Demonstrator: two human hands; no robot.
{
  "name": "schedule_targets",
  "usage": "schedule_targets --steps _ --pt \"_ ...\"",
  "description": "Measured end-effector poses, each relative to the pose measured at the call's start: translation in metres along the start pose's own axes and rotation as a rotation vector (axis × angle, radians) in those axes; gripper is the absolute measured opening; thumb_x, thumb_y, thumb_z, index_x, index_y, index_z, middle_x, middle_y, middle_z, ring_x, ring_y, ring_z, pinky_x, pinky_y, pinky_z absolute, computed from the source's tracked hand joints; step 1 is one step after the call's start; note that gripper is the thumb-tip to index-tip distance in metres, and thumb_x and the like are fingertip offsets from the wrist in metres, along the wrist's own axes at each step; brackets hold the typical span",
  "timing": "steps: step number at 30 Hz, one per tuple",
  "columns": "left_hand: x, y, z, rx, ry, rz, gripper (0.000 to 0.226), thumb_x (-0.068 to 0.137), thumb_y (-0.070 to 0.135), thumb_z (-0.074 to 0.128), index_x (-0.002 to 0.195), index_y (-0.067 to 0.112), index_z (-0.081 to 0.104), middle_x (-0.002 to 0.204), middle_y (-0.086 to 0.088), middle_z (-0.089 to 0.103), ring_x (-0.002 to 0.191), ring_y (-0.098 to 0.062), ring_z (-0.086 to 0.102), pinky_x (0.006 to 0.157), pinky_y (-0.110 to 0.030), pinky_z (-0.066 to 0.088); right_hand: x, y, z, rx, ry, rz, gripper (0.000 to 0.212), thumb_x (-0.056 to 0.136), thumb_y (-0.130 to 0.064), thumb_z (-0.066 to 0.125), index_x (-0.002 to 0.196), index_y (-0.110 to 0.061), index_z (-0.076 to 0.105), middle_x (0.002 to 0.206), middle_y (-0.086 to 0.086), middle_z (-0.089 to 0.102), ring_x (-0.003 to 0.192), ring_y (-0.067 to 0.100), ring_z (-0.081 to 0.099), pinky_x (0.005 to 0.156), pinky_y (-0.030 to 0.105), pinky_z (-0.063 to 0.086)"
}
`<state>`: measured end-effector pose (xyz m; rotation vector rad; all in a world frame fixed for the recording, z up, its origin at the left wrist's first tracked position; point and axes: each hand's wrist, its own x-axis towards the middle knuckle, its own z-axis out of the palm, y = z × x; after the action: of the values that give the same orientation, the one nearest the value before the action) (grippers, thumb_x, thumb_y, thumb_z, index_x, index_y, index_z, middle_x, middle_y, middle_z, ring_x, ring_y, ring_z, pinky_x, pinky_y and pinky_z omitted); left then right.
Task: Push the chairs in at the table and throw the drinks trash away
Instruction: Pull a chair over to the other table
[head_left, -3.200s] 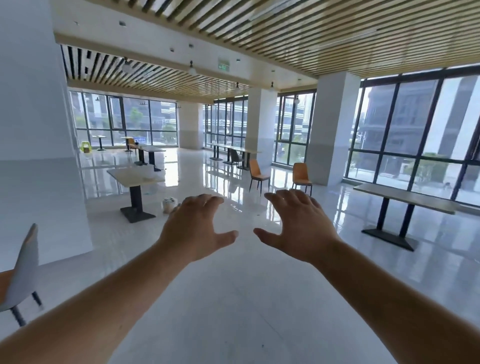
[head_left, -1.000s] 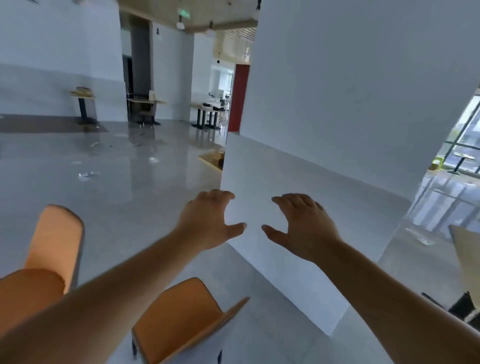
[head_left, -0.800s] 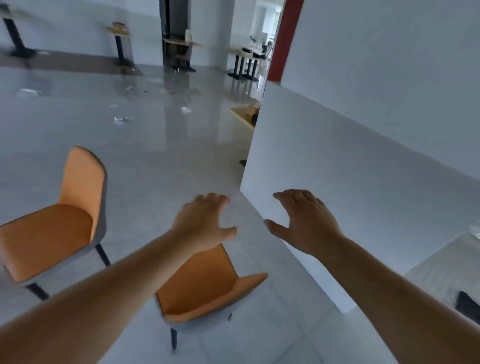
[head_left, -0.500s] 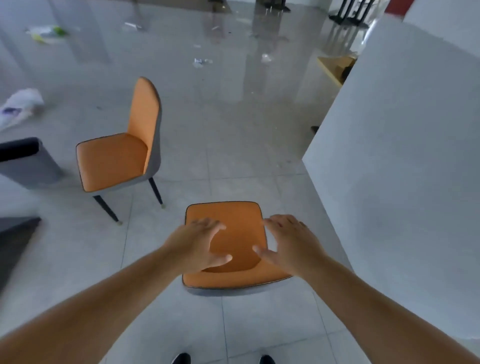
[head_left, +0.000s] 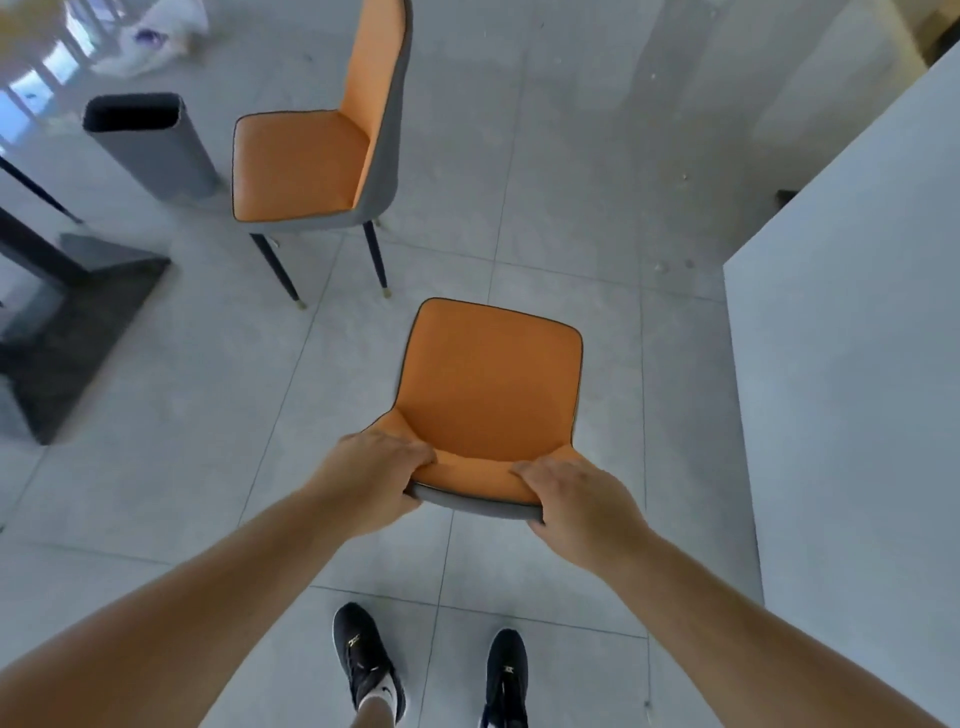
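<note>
An orange chair with a grey shell (head_left: 491, 387) stands right in front of me, seen from above. My left hand (head_left: 366, 480) grips the left end of its backrest top, and my right hand (head_left: 579, 501) grips the right end. A second orange chair (head_left: 306, 156) stands farther off to the left, its seat facing left. A grey rectangular bin (head_left: 148, 143) stands beside that chair. The black base and legs of a table (head_left: 62, 306) show at the left edge; its top is out of view.
A white wall block (head_left: 852, 332) rises close on the right of the near chair. A white plastic bag (head_left: 140, 41) lies on the floor beyond the bin. My two black shoes (head_left: 431, 670) stand on grey tiles below the chair.
My view swung from the hall down to the chairs. Both hands, which hovered open above the near chair's seat, have dropped and closed on its backrest top.
</note>
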<state>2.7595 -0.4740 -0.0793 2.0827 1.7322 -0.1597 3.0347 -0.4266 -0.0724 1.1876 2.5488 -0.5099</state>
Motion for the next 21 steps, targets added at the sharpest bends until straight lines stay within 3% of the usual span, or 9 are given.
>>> schedule_targets --steps 7,13,18,21 --pt "-0.012 -0.031 -0.004 -0.071 0.013 -0.114 0.012 0.091 0.040 0.061 0.102 0.036 0.063 0.089 0.013 0.063 0.083 -0.012 0.057 0.078 -0.034 0.049 0.040 -0.022 -0.021 -0.048 0.006 -0.096 0.050 0.093 -0.039 0.066 0.140 -0.033 0.051 0.120 -0.005 0.064 0.103 0.023 0.060 0.082 0.044 0.057" --pt "-0.066 -0.093 -0.001 -0.123 0.033 -0.329 0.014 0.088 0.038 0.061 0.084 0.041 0.048 0.076 0.017 0.048 0.071 -0.006 0.045 0.062 -0.028 0.035 0.106 -0.088 -0.037 -0.164 0.020 -0.275 0.048 0.091 -0.041 0.066 0.137 -0.036 0.052 0.113 -0.006 0.061 0.099 0.025 0.059 0.082 0.043 0.051" --pt "-0.128 -0.145 0.004 -0.218 0.083 -0.520 0.012 0.089 0.038 0.062 0.085 0.038 0.051 0.077 0.015 0.052 0.075 -0.009 0.051 0.060 -0.025 0.039 0.166 -0.170 -0.048 -0.219 0.007 -0.433 0.041 0.090 -0.041 0.066 0.129 -0.036 0.053 0.110 -0.006 0.059 0.100 0.026 0.055 0.082 0.043 0.050" --pt "-0.162 -0.178 0.007 -0.287 0.125 -0.626 0.008 0.090 0.039 0.063 0.089 0.036 0.056 0.082 0.014 0.056 0.079 -0.011 0.054 0.066 -0.030 0.049 0.201 -0.224 -0.055 -0.268 0.006 -0.506 0.036 0.089 -0.040 0.068 0.123 -0.034 0.055 0.106 -0.005 0.057 0.099 0.025 0.054 0.082 0.044 0.050"
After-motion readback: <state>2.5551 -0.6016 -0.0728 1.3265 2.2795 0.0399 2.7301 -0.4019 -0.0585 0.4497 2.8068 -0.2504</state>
